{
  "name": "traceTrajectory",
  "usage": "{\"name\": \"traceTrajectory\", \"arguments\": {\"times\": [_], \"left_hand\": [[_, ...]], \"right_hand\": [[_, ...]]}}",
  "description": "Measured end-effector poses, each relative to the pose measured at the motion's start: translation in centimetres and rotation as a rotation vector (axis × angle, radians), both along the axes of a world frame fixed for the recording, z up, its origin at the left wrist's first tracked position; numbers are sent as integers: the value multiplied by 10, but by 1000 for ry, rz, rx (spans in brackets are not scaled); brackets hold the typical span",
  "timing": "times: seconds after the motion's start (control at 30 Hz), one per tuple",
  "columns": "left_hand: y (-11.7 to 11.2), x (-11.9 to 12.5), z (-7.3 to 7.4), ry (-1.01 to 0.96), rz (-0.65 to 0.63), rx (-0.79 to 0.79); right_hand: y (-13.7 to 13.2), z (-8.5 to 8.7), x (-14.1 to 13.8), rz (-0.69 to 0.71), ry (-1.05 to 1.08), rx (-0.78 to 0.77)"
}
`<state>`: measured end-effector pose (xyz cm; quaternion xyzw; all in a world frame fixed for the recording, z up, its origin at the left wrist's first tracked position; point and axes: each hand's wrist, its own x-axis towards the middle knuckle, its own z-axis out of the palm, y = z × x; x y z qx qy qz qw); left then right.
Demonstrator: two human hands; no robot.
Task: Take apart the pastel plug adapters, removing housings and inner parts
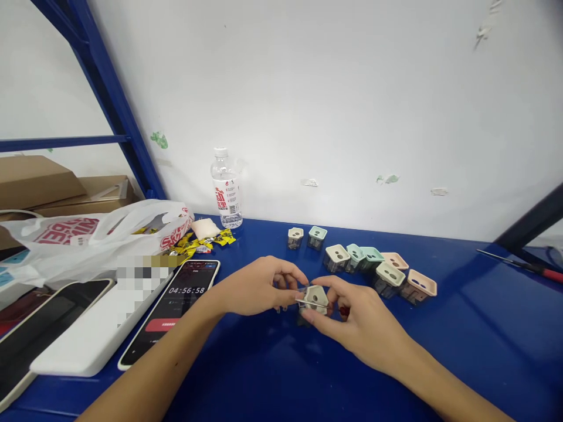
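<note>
Between my two hands is a cream pencil sharpener with a dark see-through body, low over the blue table. My left hand closes on its left side, thumb and fingers pinching near a clear edge. My right hand holds the other side with thumb and forefinger. A thin metallic strip lies across the sharpener's front edge; I cannot tell what it is. Something small and red shows under my right fingers, mostly hidden. Several more two-hole sharpeners stand beyond, among them a mint one and a peach one.
A water bottle stands by the wall. To the left lie a phone with a running timer, a white box-like block, another phone, yellow wrappers and a plastic bag. A red-handled screwdriver rests far right.
</note>
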<state>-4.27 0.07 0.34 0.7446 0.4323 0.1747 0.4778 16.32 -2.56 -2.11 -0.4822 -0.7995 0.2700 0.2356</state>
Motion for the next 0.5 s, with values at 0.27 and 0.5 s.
{"name": "traceTrajectory", "arguments": {"times": [0.27, 0.5], "left_hand": [[2, 1, 3, -148, 59, -52], [1, 5, 2, -153, 57, -26]], "right_hand": [[3, 6, 7, -50, 55, 21], [4, 3, 7, -33, 98, -35]]}}
